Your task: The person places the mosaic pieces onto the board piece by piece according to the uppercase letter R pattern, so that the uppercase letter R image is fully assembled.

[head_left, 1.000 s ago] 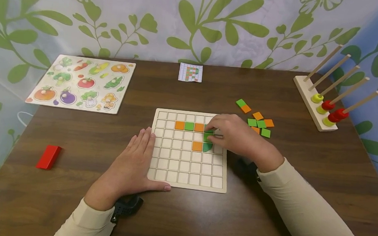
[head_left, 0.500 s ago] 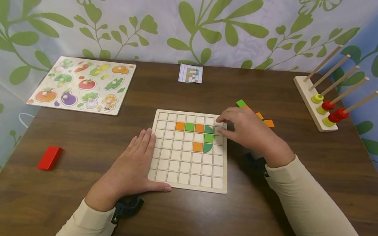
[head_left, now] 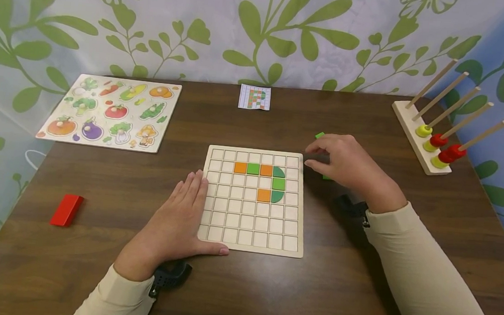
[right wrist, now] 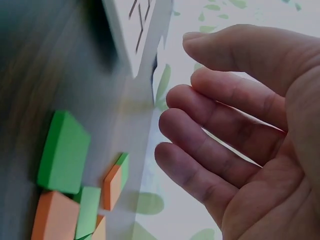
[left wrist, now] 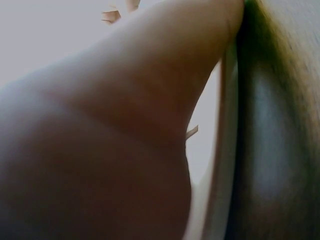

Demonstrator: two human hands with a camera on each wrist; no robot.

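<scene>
A wooden grid board point(head_left: 233, 221) lies mid-table. Orange and green square tiles and two rounded green tiles form a bent line in its upper right cells; one orange tile point(head_left: 264, 195) sits beside the lower rounded tile point(head_left: 277, 196). My left hand point(head_left: 179, 216) rests flat along the board's left edge, its thumb at the bottom edge. Past the board's upper right corner hovers my right hand point(head_left: 346, 163), fingers loosely bent and holding nothing. Under it in the head view, mostly hidden, are loose tiles; the right wrist view shows a green tile point(right wrist: 62, 152) and an orange tile point(right wrist: 55, 217) there.
At the back lies a small printed pattern card point(head_left: 254, 97). A vegetable peg puzzle point(head_left: 134, 139) is at the back left, a red block point(head_left: 66, 210) at the left. A wooden peg stand point(head_left: 402, 113) with red and yellow rings stands at the back right.
My right hand has left the rounded green tile in the upper right cells and moved right, over the loose tiles. The left hand has stayed in place.
</scene>
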